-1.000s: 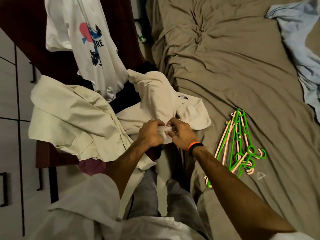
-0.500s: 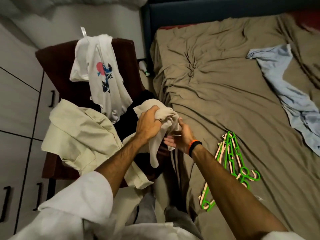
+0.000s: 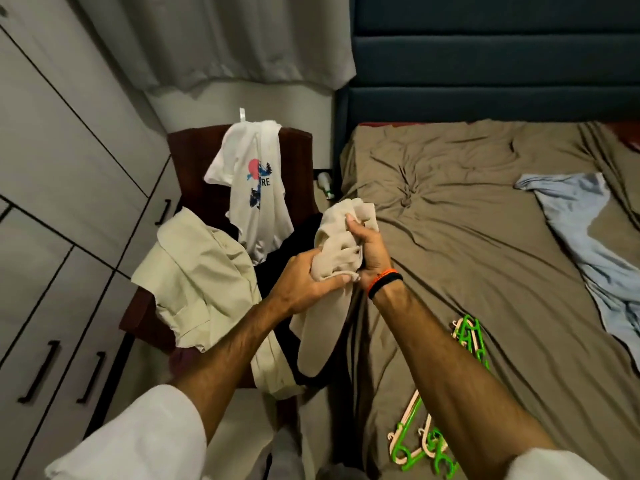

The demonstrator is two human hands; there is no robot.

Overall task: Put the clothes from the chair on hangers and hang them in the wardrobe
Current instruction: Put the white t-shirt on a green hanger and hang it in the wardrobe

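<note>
Both hands hold a bunched cream garment (image 3: 341,247) in the air between the chair and the bed. My left hand (image 3: 304,285) grips its lower part and my right hand (image 3: 369,252), with an orange and black wristband, grips its upper part. A tail of the cloth hangs down below them. The dark wooden chair (image 3: 298,157) carries a white printed T-shirt (image 3: 256,188) over its back, a pale beige shirt (image 3: 201,275) across its seat and a black garment (image 3: 277,268) underneath. Green and pink hangers (image 3: 467,341) lie on the bed, partly hidden by my right forearm.
White wardrobe doors (image 3: 62,209) with black handles stand at the left. The bed's brown sheet (image 3: 467,220) fills the right side, with a light blue garment (image 3: 581,237) on it. A dark blue headboard (image 3: 485,57) and grey curtain (image 3: 207,39) are behind. A small bottle (image 3: 325,183) sits between chair and bed.
The cream garment has been lifted off the chair and bunched up. My right hand has closed on its upper part. The view has tilted up.
</note>
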